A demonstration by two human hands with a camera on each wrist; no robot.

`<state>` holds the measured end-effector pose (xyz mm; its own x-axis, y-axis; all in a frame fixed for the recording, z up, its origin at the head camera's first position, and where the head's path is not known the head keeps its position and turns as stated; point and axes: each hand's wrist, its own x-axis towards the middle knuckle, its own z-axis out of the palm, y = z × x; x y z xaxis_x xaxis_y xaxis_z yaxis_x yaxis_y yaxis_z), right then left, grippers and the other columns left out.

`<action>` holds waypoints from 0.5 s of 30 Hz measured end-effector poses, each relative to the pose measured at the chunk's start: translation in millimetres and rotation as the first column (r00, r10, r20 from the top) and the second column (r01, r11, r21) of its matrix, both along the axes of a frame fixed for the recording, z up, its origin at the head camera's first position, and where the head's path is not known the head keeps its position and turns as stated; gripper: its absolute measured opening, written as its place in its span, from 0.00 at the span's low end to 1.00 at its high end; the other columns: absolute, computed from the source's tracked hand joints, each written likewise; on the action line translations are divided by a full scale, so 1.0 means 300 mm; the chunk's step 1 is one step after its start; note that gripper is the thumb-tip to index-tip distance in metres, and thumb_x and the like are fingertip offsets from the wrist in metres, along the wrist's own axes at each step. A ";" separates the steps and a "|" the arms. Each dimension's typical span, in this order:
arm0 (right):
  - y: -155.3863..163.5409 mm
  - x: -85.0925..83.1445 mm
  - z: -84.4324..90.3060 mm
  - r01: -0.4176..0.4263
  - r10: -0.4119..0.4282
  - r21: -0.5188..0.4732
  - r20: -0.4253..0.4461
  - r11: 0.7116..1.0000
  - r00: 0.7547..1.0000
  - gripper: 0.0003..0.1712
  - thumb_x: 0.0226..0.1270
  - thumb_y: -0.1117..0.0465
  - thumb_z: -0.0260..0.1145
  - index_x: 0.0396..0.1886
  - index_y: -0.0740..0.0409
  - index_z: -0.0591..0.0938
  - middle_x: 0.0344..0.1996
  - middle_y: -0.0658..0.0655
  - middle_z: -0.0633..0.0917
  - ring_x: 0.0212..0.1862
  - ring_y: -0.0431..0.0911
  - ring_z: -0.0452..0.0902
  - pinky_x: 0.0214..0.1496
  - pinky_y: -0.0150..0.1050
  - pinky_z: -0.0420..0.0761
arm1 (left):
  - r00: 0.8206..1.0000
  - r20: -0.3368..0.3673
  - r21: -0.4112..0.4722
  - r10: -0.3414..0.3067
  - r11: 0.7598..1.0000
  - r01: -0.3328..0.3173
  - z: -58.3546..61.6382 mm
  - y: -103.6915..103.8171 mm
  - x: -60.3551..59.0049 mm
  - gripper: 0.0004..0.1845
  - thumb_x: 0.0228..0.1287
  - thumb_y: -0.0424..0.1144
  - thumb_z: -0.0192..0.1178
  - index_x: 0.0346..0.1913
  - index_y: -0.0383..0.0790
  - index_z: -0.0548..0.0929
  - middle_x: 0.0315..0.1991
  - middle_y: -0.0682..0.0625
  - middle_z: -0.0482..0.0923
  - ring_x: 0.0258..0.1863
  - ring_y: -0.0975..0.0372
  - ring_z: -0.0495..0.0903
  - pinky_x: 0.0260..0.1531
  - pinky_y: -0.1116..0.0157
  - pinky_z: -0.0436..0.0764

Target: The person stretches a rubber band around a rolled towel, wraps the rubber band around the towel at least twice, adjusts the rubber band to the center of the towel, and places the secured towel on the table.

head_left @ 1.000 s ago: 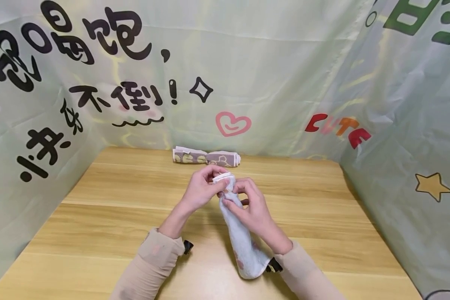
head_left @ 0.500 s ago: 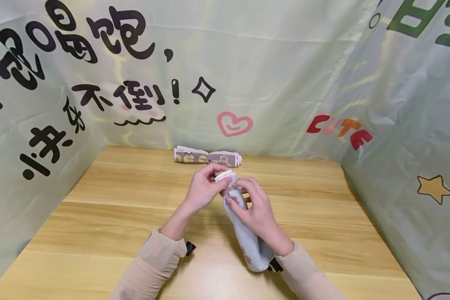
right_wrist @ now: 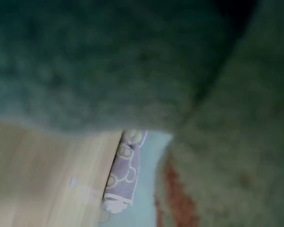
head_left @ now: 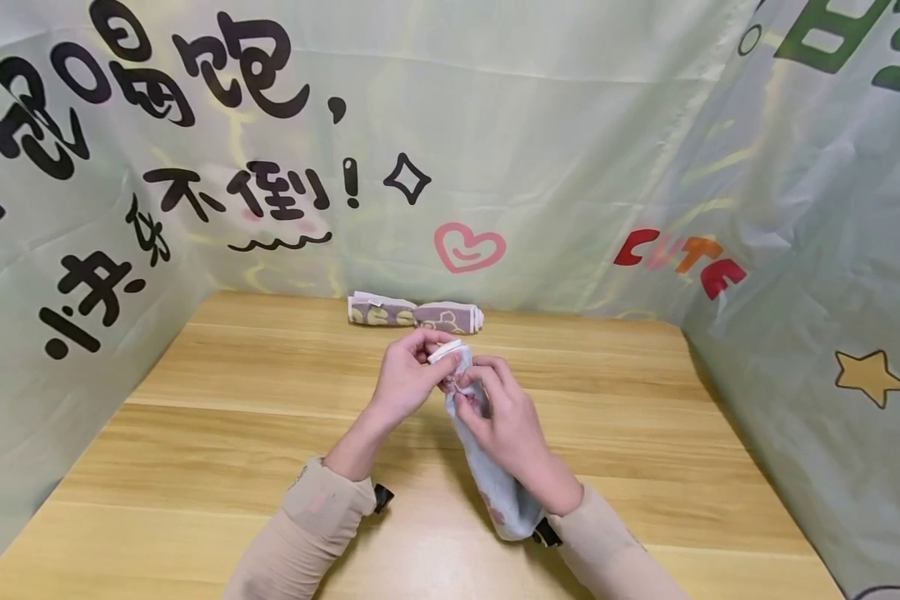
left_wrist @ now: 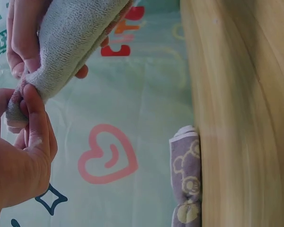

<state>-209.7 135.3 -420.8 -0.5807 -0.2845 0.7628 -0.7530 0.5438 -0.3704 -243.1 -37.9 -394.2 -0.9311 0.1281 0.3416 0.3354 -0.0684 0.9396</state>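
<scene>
A light blue towel [head_left: 487, 471] with pinkish patches hangs rolled up between both hands, above the table. Near its white-edged top end, my left hand [head_left: 405, 375] pinches it between thumb and fingers. Just below, my right hand [head_left: 506, 417] pinches the narrowed part where the cloth is gathered tight. In the left wrist view the towel [left_wrist: 75, 42] bulges out beyond the cinched spot, fingers of both hands meeting there. Blurred towel cloth [right_wrist: 85, 71] covers most of the right wrist view, hiding the right hand.
A purple towel roll [head_left: 450, 317] with a yellow pattern, pinched in at its middle, lies at the back of the wooden table [head_left: 270, 358]. Printed cloth walls [head_left: 570, 150] rise behind the table and at both sides.
The towel's lower end has swung slightly right and up, toward the right wrist. The right fingers have shifted a little at the gathered part, while the left hand keeps its pinch.
</scene>
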 end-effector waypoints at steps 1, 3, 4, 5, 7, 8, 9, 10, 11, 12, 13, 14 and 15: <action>0.001 0.000 0.000 -0.010 0.010 -0.006 0.010 1.000 1.000 0.15 0.61 0.67 0.73 0.46 0.59 0.80 0.52 0.62 0.82 0.40 0.51 0.84 0.34 0.42 0.85 | 1.000 0.014 0.015 0.002 1.000 -0.003 0.000 -0.001 -0.003 0.12 0.63 0.24 0.65 0.49 0.26 0.84 0.30 0.47 0.80 0.22 0.64 0.79 0.21 0.68 0.85; 0.003 0.001 -0.002 -0.032 0.032 -0.016 0.031 0.999 0.999 0.21 0.60 0.66 0.76 0.51 0.59 0.79 0.54 0.61 0.82 0.43 0.51 0.84 0.39 0.44 0.87 | 0.999 0.040 0.043 0.011 0.999 -0.012 -0.001 -0.005 -0.007 0.12 0.64 0.25 0.65 0.50 0.26 0.83 0.31 0.47 0.80 0.22 0.64 0.80 0.21 0.68 0.85; 0.004 0.001 -0.004 -0.042 0.043 -0.017 0.040 0.999 0.998 0.24 0.60 0.65 0.78 0.54 0.60 0.79 0.54 0.60 0.82 0.44 0.51 0.84 0.40 0.44 0.88 | 0.999 0.052 0.056 0.013 0.998 -0.016 0.000 -0.007 -0.009 0.12 0.65 0.25 0.65 0.50 0.26 0.83 0.32 0.46 0.80 0.22 0.63 0.80 0.22 0.69 0.85; 0.004 0.001 -0.006 -0.050 0.051 -0.016 0.047 0.999 0.998 0.27 0.59 0.64 0.79 0.56 0.60 0.78 0.55 0.60 0.82 0.45 0.51 0.84 0.41 0.44 0.88 | 0.998 0.063 0.066 0.014 0.998 -0.018 0.000 -0.009 -0.010 0.12 0.65 0.25 0.66 0.50 0.25 0.83 0.32 0.46 0.80 0.22 0.63 0.80 0.22 0.69 0.85; 0.005 0.002 -0.009 -0.068 0.070 -0.027 0.081 0.997 0.994 0.31 0.58 0.64 0.81 0.58 0.60 0.77 0.54 0.60 0.82 0.44 0.49 0.84 0.41 0.43 0.88 | 0.997 0.079 0.070 -0.002 0.998 -0.004 0.002 -0.013 -0.009 0.13 0.66 0.26 0.66 0.51 0.26 0.82 0.34 0.46 0.80 0.23 0.63 0.80 0.23 0.68 0.85; 0.007 0.004 -0.009 -0.074 0.079 -0.044 0.107 0.996 0.991 0.31 0.57 0.65 0.82 0.58 0.59 0.77 0.51 0.59 0.83 0.41 0.48 0.84 0.38 0.42 0.87 | 0.997 0.081 0.063 -0.017 0.998 0.012 0.003 -0.015 -0.010 0.13 0.67 0.27 0.66 0.52 0.26 0.82 0.35 0.45 0.80 0.24 0.63 0.80 0.23 0.68 0.85; 0.008 0.005 -0.007 -0.081 0.090 -0.071 0.140 0.994 0.986 0.30 0.57 0.66 0.81 0.58 0.59 0.77 0.49 0.59 0.85 0.38 0.46 0.84 0.34 0.40 0.87 | 0.996 0.079 0.052 -0.039 0.998 0.035 0.003 -0.017 -0.011 0.14 0.68 0.27 0.66 0.54 0.27 0.81 0.37 0.45 0.80 0.25 0.62 0.81 0.24 0.68 0.85; 0.010 0.006 -0.005 -0.091 0.110 -0.108 0.182 0.990 0.977 0.29 0.58 0.68 0.80 0.57 0.59 0.77 0.47 0.60 0.85 0.36 0.45 0.84 0.32 0.38 0.86 | 0.995 0.074 0.032 -0.062 0.998 0.060 0.004 -0.021 -0.013 0.14 0.69 0.28 0.66 0.55 0.27 0.81 0.38 0.44 0.79 0.26 0.62 0.81 0.25 0.68 0.85; 0.013 0.007 0.000 -0.101 0.135 -0.151 0.229 0.983 0.964 0.27 0.60 0.69 0.78 0.56 0.59 0.78 0.46 0.60 0.85 0.35 0.44 0.85 0.31 0.37 0.86 | 0.994 0.064 0.008 -0.087 0.996 0.087 0.004 -0.027 -0.017 0.15 0.70 0.29 0.66 0.56 0.27 0.80 0.40 0.43 0.79 0.29 0.62 0.81 0.26 0.67 0.85; 0.016 0.009 0.005 -0.114 0.169 -0.203 0.283 0.973 0.944 0.25 0.61 0.71 0.77 0.56 0.59 0.78 0.46 0.61 0.86 0.34 0.43 0.85 0.30 0.36 0.86 | 0.992 0.052 -0.022 -0.115 0.993 0.116 0.004 -0.033 -0.020 0.16 0.71 0.30 0.65 0.58 0.28 0.80 0.43 0.42 0.79 0.31 0.62 0.81 0.27 0.67 0.85; 0.019 0.009 0.010 -0.126 0.209 -0.255 0.332 0.959 0.920 0.24 0.62 0.72 0.75 0.55 0.59 0.77 0.45 0.62 0.86 0.33 0.43 0.85 0.29 0.36 0.86 | 0.989 0.040 -0.052 -0.143 0.988 0.145 0.003 -0.042 -0.024 0.17 0.71 0.31 0.65 0.59 0.29 0.79 0.44 0.42 0.79 0.32 0.61 0.81 0.29 0.66 0.85; 0.023 0.011 0.016 -0.138 0.253 -0.305 0.379 0.942 0.890 0.23 0.63 0.73 0.74 0.55 0.60 0.77 0.46 0.64 0.85 0.33 0.44 0.86 0.29 0.36 0.87 | 0.985 0.027 -0.088 -0.168 0.982 0.170 0.002 -0.052 -0.028 0.18 0.72 0.32 0.65 0.61 0.29 0.78 0.46 0.41 0.79 0.33 0.61 0.80 0.29 0.67 0.84; 0.026 0.012 0.021 -0.150 0.296 -0.347 0.419 0.926 0.858 0.22 0.64 0.73 0.72 0.55 0.60 0.76 0.48 0.65 0.85 0.34 0.44 0.87 0.30 0.37 0.88 | 0.981 0.016 -0.123 -0.193 0.973 0.194 0.001 -0.062 -0.031 0.19 0.72 0.32 0.64 0.62 0.30 0.78 0.46 0.41 0.79 0.34 0.61 0.79 0.29 0.67 0.82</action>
